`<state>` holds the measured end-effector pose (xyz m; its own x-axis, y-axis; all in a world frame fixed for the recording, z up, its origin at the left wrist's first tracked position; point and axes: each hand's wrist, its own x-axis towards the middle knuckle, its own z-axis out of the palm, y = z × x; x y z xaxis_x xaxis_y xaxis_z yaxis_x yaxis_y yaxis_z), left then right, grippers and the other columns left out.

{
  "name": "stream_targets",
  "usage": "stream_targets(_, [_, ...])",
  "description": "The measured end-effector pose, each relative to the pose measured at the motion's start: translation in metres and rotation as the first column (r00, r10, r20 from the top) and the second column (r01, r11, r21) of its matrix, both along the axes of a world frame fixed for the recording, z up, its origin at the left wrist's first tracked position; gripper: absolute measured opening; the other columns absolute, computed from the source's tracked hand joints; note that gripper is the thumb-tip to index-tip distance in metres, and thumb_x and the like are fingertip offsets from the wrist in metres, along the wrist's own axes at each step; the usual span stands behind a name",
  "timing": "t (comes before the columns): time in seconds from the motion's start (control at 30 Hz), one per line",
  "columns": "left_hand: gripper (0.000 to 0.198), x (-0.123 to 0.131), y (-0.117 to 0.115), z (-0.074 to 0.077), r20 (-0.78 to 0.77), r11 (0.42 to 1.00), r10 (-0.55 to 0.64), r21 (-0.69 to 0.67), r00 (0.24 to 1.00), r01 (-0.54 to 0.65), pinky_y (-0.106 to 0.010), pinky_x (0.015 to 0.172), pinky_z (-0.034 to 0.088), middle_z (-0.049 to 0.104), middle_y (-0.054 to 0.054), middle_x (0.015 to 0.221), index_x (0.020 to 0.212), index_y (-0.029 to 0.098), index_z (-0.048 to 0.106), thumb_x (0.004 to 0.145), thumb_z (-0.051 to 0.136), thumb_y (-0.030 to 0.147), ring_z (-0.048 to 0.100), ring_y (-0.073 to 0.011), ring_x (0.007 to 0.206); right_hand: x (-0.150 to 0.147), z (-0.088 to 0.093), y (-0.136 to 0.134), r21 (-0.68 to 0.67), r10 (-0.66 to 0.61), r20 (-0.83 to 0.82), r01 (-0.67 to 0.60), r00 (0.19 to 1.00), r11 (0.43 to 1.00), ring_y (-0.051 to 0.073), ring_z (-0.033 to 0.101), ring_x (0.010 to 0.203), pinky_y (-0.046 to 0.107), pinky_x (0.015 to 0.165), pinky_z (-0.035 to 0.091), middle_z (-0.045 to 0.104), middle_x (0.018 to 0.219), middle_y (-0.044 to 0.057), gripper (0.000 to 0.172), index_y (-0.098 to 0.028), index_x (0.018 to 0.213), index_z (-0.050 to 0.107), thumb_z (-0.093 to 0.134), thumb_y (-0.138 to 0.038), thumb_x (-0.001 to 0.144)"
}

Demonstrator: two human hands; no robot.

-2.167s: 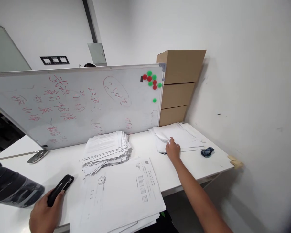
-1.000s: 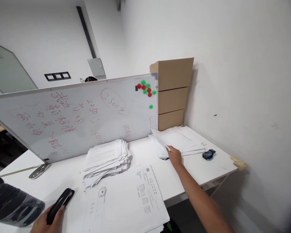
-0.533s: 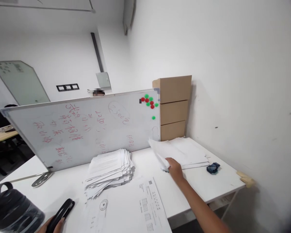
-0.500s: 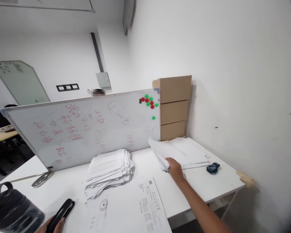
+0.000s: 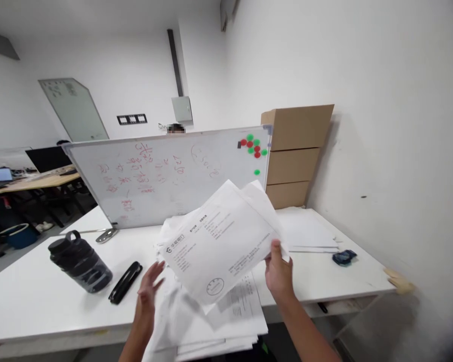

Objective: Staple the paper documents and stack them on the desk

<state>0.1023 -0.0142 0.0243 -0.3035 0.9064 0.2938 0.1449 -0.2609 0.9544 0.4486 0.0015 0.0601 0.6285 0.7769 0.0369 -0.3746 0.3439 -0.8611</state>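
My right hand (image 5: 278, 271) grips a few printed sheets of paper (image 5: 219, 246) by their right edge, thumb on top. The front sheet carries a round stamp and lines of print. Close to the sheets' left corner is my left hand (image 5: 150, 284), its fingers apart and holding nothing. Under the raised sheets lies a pile of papers (image 5: 196, 322) at the table's front edge. Another stack of papers (image 5: 169, 224) is mostly hidden behind them. A black stapler (image 5: 125, 282) rests on the table left of my left hand.
A dark water bottle (image 5: 81, 264) stands at the left of the white table (image 5: 30, 296). Behind is a whiteboard (image 5: 166, 176) with magnets, beside stacked cardboard boxes (image 5: 294, 166). More paper (image 5: 305, 229) and a small dark blue object (image 5: 344, 257) lie at the right.
My right hand has brought sheets from the right-hand pile over to the middle. The stapler, earlier in my left hand, now lies on the table. The view has shifted left.
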Motion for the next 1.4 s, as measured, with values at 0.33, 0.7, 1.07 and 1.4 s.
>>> stream_targets(0.33, [0.06, 0.06, -0.017, 0.034, 0.24, 0.958, -0.102, -0.237, 0.965, 0.16, -0.047, 0.095, 0.054, 0.07, -0.015, 0.122, 0.121, 0.017, 0.062, 0.072, 0.08, 0.048, 0.066, -0.0309, 0.111, 0.019, -0.069, -0.046, -0.15, 0.16, 0.223, -0.128, 0.961, 0.98, 0.032, 0.067, 0.113, 0.042, 0.089, 0.06, 0.075, 0.114, 0.011, 0.057, -0.019, 0.118, 0.069, 0.071, -0.06, 0.078])
stream_targets(0.7, [0.052, 0.049, -0.028, 0.021, 0.045, 0.99, -0.023, -0.137, 0.999, 0.029, -0.042, 0.091, 0.054, 0.072, -0.012, 0.113, 0.109, 0.016, 0.066, 0.07, 0.08, 0.048, 0.067, -0.0291, 0.106, 0.078, -0.037, -0.044, -0.165, 0.561, 0.434, -0.55, 0.705, 0.819, 0.03, 0.067, 0.109, 0.045, 0.095, 0.054, 0.075, 0.115, 0.009, 0.047, -0.024, 0.117, 0.07, 0.079, -0.046, 0.077])
stream_targets(1.07, [0.058, 0.042, -0.022, 0.018, 0.087, 0.95, -0.133, -0.273, 0.987, 0.152, -0.044, 0.091, 0.054, 0.075, -0.014, 0.106, 0.105, 0.014, 0.071, 0.062, 0.085, 0.05, 0.069, -0.0307, 0.102, 0.034, -0.043, -0.034, -0.218, 0.48, 0.502, -0.432, 0.72, 0.875, 0.026, 0.067, 0.094, 0.04, 0.08, 0.055, 0.075, 0.101, 0.006, 0.032, -0.024, 0.095, 0.077, 0.075, -0.051, 0.078])
stream_targets(1.4, [0.053, 0.048, -0.017, 0.002, 0.138, 0.982, 0.04, -0.189, 0.99, -0.013, -0.044, 0.093, 0.052, 0.076, -0.012, 0.103, 0.098, 0.012, 0.074, 0.064, 0.083, 0.052, 0.067, -0.0313, 0.105, 0.028, -0.052, -0.027, -0.168, 0.388, 0.45, -0.351, 0.804, 0.921, 0.025, 0.067, 0.097, 0.039, 0.085, 0.056, 0.073, 0.111, 0.009, 0.059, -0.021, 0.125, 0.065, 0.074, -0.055, 0.078])
